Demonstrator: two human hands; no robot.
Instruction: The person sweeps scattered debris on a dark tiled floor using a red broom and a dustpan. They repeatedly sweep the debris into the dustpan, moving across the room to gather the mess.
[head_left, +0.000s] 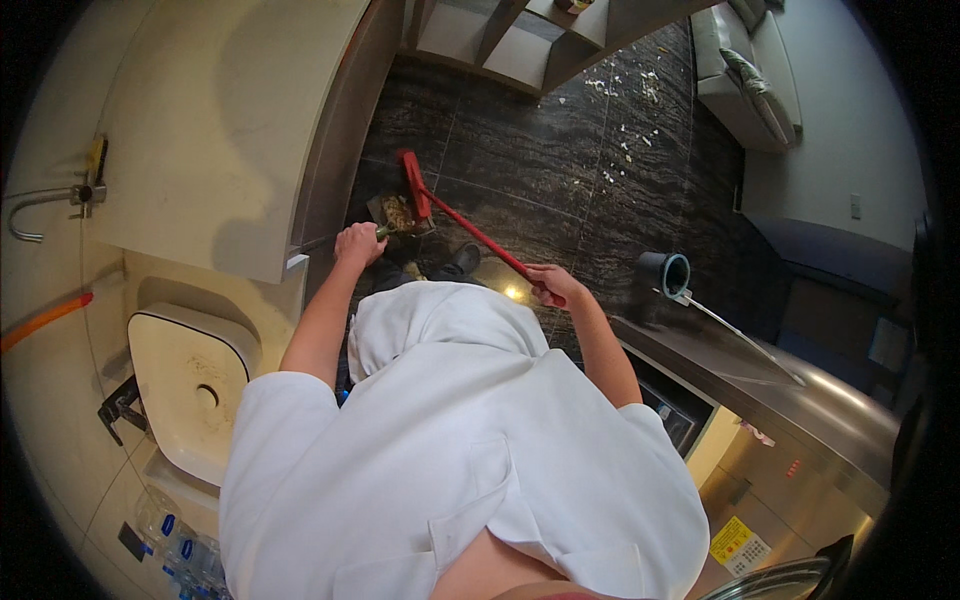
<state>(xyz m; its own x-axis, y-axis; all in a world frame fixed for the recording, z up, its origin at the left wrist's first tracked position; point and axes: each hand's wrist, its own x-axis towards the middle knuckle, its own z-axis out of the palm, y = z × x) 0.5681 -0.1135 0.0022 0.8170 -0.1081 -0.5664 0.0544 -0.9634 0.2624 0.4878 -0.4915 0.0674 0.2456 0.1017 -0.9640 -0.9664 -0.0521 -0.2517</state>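
My right hand (555, 285) grips the red handle of a broom (480, 234) near its end. The handle slants up and left to the broom's red head (412, 180), which is beside the dustpan, low over the dark floor. My left hand (361, 244) is closed around the green handle of what looks like a dustpan (377, 207). Brownish debris (397, 213) lies in the pan. The lower edge of the pan and the broom's bristles are hard to make out. A dark shoe (466, 258) shows just below the broom.
White scraps (649, 86) litter the dark tiled floor (510, 142). A pale counter (202, 150) and a washbasin (184, 375) flank my left side. At right are a steel counter (757, 360) and a teal-rimmed vessel (675, 274) with a long handle. Open shelving (517, 56) and a sofa (739, 82) stand beyond.
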